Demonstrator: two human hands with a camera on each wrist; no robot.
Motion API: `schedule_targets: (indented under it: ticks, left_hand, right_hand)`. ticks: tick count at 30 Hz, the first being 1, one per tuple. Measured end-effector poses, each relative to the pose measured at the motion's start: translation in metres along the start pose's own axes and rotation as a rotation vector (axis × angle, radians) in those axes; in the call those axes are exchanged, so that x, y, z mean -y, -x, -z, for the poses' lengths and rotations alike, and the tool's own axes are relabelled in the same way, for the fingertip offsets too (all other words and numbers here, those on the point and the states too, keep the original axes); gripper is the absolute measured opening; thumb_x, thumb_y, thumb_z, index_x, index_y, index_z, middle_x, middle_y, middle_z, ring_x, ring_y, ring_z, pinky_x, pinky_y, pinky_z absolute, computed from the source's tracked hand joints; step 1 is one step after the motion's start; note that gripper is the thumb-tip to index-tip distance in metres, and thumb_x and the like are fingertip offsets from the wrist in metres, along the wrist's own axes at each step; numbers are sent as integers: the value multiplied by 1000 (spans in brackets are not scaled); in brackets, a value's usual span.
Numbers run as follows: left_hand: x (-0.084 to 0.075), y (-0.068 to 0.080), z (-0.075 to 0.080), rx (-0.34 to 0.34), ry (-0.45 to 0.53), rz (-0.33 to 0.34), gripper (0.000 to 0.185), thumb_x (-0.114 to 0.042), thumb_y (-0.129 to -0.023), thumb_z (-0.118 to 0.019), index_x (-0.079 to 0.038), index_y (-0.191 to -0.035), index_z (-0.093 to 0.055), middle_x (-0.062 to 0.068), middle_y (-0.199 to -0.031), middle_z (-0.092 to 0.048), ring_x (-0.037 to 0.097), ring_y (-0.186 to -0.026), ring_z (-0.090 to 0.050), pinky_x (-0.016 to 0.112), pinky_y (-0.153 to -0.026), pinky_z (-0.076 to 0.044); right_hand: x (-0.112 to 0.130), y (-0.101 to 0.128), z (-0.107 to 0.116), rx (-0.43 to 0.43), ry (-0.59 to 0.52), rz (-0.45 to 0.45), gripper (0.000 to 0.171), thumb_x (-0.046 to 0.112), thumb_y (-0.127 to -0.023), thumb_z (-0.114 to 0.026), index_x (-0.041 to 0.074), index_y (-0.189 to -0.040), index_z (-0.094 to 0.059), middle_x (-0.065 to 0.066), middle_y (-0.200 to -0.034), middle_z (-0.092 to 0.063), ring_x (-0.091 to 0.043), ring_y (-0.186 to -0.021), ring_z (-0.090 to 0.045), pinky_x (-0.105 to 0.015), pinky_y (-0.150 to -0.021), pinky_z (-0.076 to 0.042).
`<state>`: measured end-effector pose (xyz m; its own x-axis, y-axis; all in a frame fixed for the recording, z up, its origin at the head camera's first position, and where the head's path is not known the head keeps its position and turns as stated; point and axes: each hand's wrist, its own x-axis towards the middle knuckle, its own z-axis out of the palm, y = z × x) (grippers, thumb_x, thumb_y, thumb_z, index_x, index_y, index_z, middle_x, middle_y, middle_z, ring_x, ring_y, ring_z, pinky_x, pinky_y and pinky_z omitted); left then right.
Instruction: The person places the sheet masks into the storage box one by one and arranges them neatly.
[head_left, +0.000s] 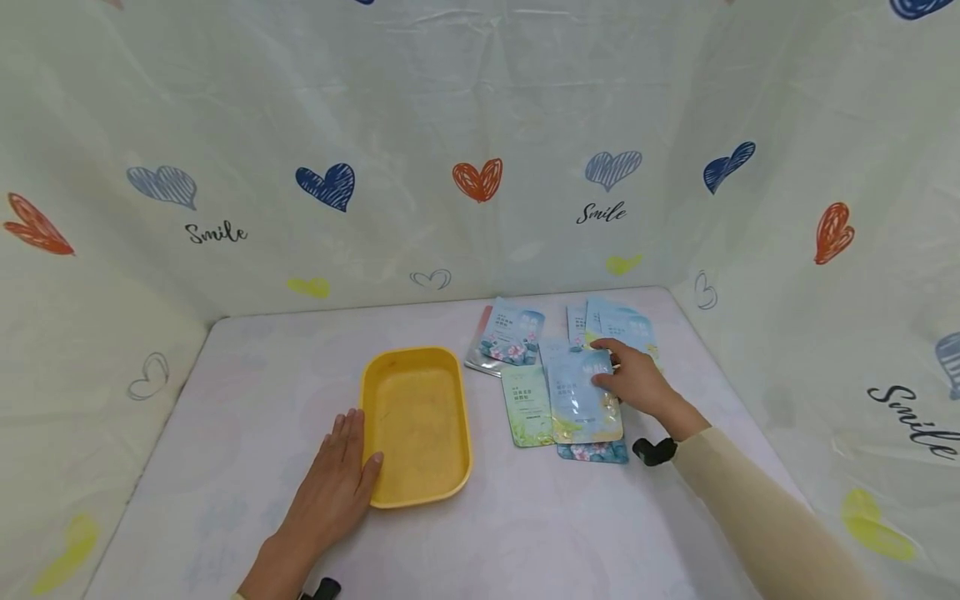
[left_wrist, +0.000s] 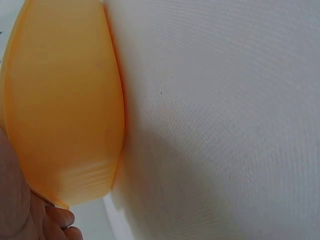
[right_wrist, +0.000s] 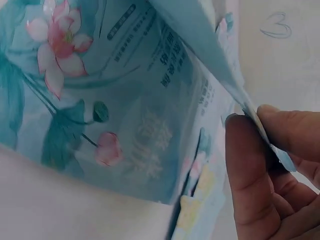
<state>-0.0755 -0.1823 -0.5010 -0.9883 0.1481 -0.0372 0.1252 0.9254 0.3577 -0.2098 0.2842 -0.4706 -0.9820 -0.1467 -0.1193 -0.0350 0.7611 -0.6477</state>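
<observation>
My right hand [head_left: 639, 383] pinches the right edge of a light blue sachet [head_left: 581, 408] between thumb and fingers. In the right wrist view this sachet is lifted at an angle over a teal sachet with pink lotus flowers [right_wrist: 100, 100]. A green sachet [head_left: 526, 408] lies just left of the held one. My left hand [head_left: 330, 483] rests against the left side of a yellow tray [head_left: 369, 417], fingers straight and thumb on its rim. The left wrist view shows the tray's outer side wall [left_wrist: 65, 110]; most of that hand is out of that view.
Behind the green sachet lies a flowered blue sachet [head_left: 513, 329] over a silver-edged one. More blue sachets [head_left: 626, 323] overlap at the back right. A white cloth covers the table [head_left: 247, 433], and a heart-printed curtain [head_left: 405, 100] stands around three sides.
</observation>
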Motion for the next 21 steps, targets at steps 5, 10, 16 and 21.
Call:
schedule_targets:
  ticks: [5,10,16,21]
  left_hand:
    - [0,0,0,1,10,1,77,-33,-113,-48,7,-166,-9,28,-173,-16,46,-161,-15,64,-129,-20]
    - [1,0,0,1,28,-7,77,-34,-113,-46,7,-166,-9,28,-173,-17,45,-162,-14,64,-129,-21]
    - [2,1,0,10,31,-2,77,-40,-115,-41,7,-166,-8,28,-173,-17,45,-162,-13,64,-129,-20]
    - [1,2,1,11,37,-1,77,-39,-114,-42,7,-166,-8,28,-173,-17,45,-162,-13,64,-129,-20]
  right_hand:
    - [-10,0,-5,-1,-137,-63,63,13,-99,-72,6,-156,-46,-18,-97,-61,-21,-69,-61,-37,-60,-59]
    - [-21,-1,-14,45,-359,-101,71,8,-98,-73,4,-159,-38,-20,-110,-61,-21,-81,-65,-34,-66,-61]
    - [-29,-1,-28,89,-489,-161,77,3,-96,-74,12,-162,-36,-24,-126,-59,-23,-87,-74,-34,-66,-65]
    - [-26,1,-37,75,-499,-181,70,6,-96,-76,11,-157,-43,-22,-122,-61,-21,-91,-73,-32,-68,-63]
